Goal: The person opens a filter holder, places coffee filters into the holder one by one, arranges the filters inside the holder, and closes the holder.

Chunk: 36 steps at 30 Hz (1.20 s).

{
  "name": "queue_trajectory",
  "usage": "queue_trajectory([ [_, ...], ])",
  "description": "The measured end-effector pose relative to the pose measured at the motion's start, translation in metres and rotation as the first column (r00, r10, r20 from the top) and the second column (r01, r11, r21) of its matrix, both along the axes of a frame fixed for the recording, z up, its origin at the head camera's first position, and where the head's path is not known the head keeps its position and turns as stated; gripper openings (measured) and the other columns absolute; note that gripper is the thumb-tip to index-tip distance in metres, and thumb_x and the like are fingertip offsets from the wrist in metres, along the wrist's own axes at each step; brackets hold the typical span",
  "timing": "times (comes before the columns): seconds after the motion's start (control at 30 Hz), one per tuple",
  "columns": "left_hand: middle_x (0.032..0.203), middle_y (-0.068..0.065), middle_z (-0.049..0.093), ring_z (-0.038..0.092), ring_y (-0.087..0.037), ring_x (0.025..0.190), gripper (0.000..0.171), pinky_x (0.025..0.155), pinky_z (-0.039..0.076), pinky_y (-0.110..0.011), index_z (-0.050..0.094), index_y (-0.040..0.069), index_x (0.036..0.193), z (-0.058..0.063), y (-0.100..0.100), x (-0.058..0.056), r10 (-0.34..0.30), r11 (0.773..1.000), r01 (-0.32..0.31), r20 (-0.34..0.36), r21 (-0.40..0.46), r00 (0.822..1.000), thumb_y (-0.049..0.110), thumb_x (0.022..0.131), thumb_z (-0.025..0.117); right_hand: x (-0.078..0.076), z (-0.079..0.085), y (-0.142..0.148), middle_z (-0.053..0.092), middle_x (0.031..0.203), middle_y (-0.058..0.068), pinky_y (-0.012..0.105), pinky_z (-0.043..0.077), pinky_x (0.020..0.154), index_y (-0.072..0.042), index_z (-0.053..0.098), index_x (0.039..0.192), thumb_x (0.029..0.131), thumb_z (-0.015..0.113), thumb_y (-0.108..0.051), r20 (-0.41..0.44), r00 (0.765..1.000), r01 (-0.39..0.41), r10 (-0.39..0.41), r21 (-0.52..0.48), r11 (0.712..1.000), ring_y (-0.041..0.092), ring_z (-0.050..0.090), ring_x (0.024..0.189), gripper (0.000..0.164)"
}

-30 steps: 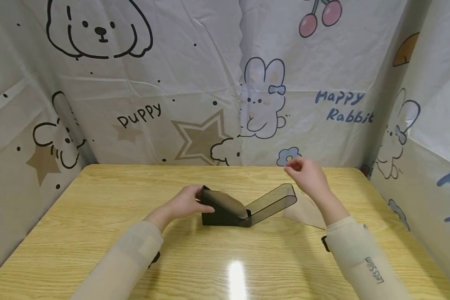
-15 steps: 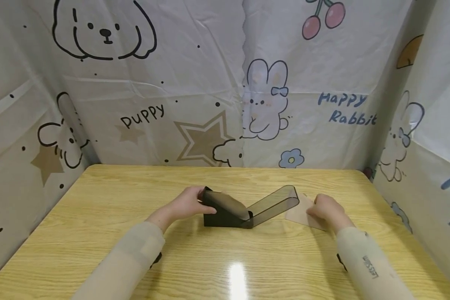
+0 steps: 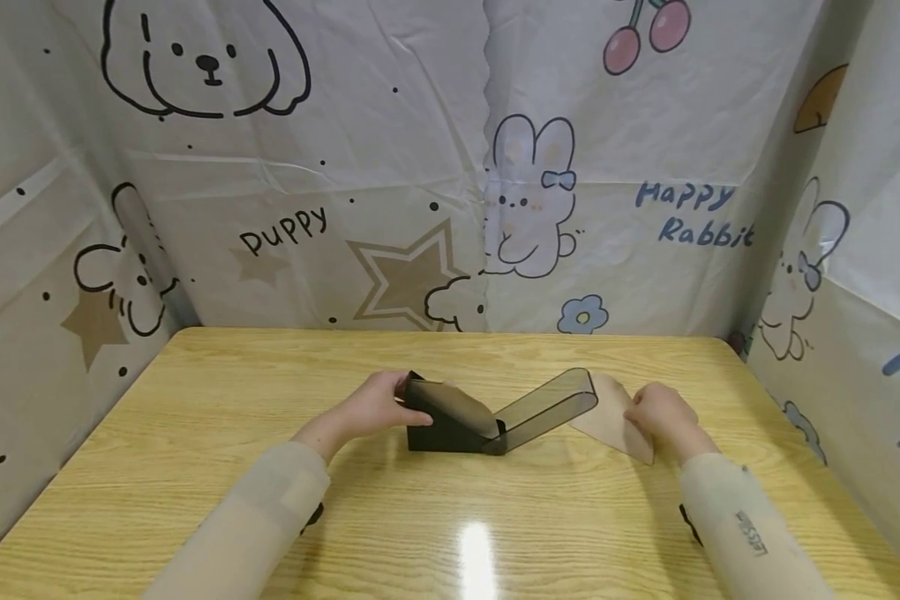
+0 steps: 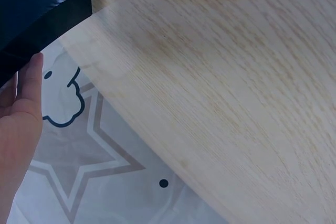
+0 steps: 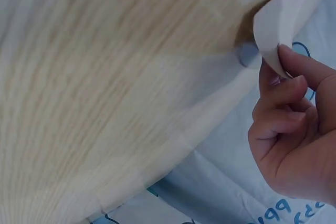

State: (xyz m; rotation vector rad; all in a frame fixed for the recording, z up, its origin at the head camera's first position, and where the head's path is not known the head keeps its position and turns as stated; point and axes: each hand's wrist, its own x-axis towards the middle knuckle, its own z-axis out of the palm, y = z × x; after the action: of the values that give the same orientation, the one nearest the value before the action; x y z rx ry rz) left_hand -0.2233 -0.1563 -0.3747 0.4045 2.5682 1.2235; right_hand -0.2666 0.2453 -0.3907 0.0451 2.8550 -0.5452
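A black box point(image 3: 442, 430) with a hinged, see-through smoky lid point(image 3: 547, 407) stands on the table, its lid swung over to the right. Brown paper coffee filters point(image 3: 453, 402) sit inside it. My left hand point(image 3: 375, 404) grips the box's left end, thumb at the near side; the left wrist view catches fingers against the black box point(image 4: 39, 17). To the right, my right hand point(image 3: 663, 414) pinches the edge of a loose tan coffee filter point(image 3: 613, 417). In the right wrist view, thumb and forefinger hold that filter point(image 5: 273, 30), which curves up off the tabletop.
The wood-grain table point(image 3: 390, 517) reflects a bright light near its front. A cartoon-printed cloth point(image 3: 390, 167) hangs behind and along both sides. The raised lid's tip lies close to the loose filter's left side.
My right hand has come down from above the table and taken hold of the loose coffee filter, whose near corner has since shifted slightly. My left hand stays on the box.
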Motion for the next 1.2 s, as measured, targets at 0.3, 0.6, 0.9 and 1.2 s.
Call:
queue_trajectory([
  [0.3, 0.089, -0.003, 0.062, 0.052, -0.013, 0.079, 0.021, 0.071, 0.043, -0.027, 0.057, 0.011, 0.092, 0.000, 0.001, 0.001, -0.004, 1.000, 0.004, -0.007, 0.004, 1.000, 0.020, 0.080, 0.073, -0.003, 0.023, 0.010, 0.051, 0.058, -0.002, 0.027, 0.037, 0.054, 0.000, 0.060, 0.083, 0.091, 0.054, -0.017, -0.102, 0.994, -0.058, 0.037, -0.209, 0.976, 0.013, 0.048, 0.059, 0.019],
  [0.6, 0.090, -0.003, 0.062, 0.051, -0.013, 0.078, 0.022, 0.071, 0.043, -0.027, 0.057, 0.011, 0.094, 0.000, 0.001, 0.000, 0.002, 1.000, -0.002, -0.002, 0.002, 1.000, 0.020, 0.080, 0.073, 0.003, 0.061, 0.008, 0.062, 0.073, 0.004, 0.028, 0.040, 0.060, 0.006, 0.061, 0.101, 0.092, 0.056, -0.021, -0.216, 0.976, -0.081, 0.019, -0.285, 0.955, 0.013, 0.052, 0.063, 0.029],
  [0.9, 0.088, -0.002, 0.061, 0.049, -0.013, 0.076, 0.023, 0.070, 0.041, -0.027, 0.058, 0.012, 0.094, -0.002, 0.000, -0.001, 0.006, 1.000, -0.006, 0.005, 0.003, 1.000, 0.021, 0.080, 0.073, 0.014, 0.092, -0.007, 0.064, 0.078, 0.009, 0.027, 0.041, 0.059, 0.004, 0.061, 0.098, 0.091, 0.060, -0.025, -0.307, 0.952, -0.098, 0.006, -0.284, 0.954, 0.013, 0.052, 0.066, 0.030],
  [1.2, 0.090, -0.002, 0.063, 0.051, -0.012, 0.078, 0.023, 0.072, 0.043, -0.027, 0.059, 0.011, 0.095, -0.003, 0.000, -0.002, 0.001, 1.000, -0.001, -0.002, 0.016, 1.000, 0.021, 0.080, 0.073, 0.022, 0.109, -0.020, 0.067, 0.083, 0.013, 0.026, 0.043, 0.058, 0.002, 0.064, 0.096, 0.089, 0.061, -0.026, -0.373, 0.928, -0.094, -0.015, -0.274, 0.957, 0.011, 0.055, 0.064, 0.029],
])
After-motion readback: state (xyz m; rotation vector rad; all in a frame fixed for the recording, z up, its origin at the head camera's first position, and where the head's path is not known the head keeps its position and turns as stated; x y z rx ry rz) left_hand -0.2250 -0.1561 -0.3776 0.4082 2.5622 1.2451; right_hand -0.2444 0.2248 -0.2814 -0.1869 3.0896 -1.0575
